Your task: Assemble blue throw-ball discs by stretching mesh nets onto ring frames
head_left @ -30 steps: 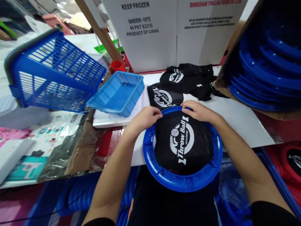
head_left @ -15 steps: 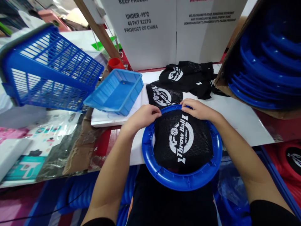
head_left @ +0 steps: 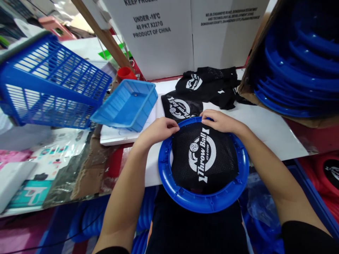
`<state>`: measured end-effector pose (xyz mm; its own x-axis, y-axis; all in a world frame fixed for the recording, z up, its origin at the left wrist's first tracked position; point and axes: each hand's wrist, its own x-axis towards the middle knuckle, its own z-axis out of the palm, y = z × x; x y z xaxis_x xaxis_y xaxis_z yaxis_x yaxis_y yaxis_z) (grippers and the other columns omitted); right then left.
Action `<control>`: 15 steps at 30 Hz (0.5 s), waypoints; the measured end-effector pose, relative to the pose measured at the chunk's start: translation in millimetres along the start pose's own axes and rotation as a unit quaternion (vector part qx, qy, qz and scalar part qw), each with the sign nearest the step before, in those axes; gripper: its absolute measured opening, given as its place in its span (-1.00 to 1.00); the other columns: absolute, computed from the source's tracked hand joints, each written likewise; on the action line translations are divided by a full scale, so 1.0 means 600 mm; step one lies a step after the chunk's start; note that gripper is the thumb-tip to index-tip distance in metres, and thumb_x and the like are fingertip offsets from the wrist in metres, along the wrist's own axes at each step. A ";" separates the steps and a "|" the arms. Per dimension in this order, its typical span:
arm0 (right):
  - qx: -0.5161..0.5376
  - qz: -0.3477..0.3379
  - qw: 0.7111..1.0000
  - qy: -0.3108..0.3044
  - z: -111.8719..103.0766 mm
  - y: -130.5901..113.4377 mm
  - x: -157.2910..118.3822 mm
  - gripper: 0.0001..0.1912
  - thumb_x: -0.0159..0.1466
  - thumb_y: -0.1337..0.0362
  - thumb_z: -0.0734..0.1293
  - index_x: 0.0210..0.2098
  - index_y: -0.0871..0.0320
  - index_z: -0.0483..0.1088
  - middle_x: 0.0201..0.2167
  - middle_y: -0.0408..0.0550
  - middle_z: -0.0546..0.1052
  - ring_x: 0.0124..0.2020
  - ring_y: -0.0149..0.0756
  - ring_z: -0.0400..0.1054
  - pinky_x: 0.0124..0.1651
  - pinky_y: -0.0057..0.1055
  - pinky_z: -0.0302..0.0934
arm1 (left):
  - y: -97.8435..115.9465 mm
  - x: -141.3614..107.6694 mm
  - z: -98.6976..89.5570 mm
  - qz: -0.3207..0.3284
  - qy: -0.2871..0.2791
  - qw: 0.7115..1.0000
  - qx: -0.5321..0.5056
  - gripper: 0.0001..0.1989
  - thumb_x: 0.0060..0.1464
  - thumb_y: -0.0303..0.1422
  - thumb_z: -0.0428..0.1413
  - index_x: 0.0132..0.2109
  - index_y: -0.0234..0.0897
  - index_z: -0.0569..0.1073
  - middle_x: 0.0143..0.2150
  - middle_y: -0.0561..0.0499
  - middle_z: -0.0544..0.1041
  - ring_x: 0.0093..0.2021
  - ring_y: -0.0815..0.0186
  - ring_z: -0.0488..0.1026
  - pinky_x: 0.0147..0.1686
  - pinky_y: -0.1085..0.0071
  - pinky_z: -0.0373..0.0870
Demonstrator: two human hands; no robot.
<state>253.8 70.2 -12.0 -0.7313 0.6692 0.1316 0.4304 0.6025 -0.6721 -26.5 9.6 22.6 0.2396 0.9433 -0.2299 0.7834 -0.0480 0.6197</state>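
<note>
Right of the frame's centre, the blue ring [head_left: 169,177] holds black mesh [head_left: 222,158] over the counter's [head_left: 267,130] near edge. Left hand [head_left: 161,129] and right hand [head_left: 218,121] each grip its far rim.

Both bare forearms are reaching forward, elbows spreading outward. Left hand [head_left: 162,131] is pinching, thumb against curled fingers; right hand [head_left: 218,121] is angling inward, fingers bending, palm facing down.

The ring [head_left: 169,183] is glossy blue, around black mesh fabric [head_left: 222,158] printed with a white circular logo and "Throw Ball" lettering. The shallow tray [head_left: 124,106] is lighter blue; the small cup [head_left: 126,73], orange-red.
</note>
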 end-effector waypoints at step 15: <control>-0.036 -0.027 0.999 0.014 0.002 -0.003 -0.001 -0.78 0.45 0.15 0.24 -0.24 0.07 0.45 -0.09 0.07 0.62 -0.01 -0.04 0.48 0.15 -0.04 0.32 | 0.022 0.016 0.034 0.149 0.107 0.983 -0.020 -0.80 0.26 -0.30 0.17 -0.12 -0.25 0.68 -0.08 -0.10 0.68 -0.06 0.16 0.57 0.05 0.21 0.48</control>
<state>252.9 68.3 -11.8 -0.7402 0.6460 0.1867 0.4280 0.6667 -0.6102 -2.3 11.6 13.2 0.3250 0.9372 0.1264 0.6733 -0.3231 0.6651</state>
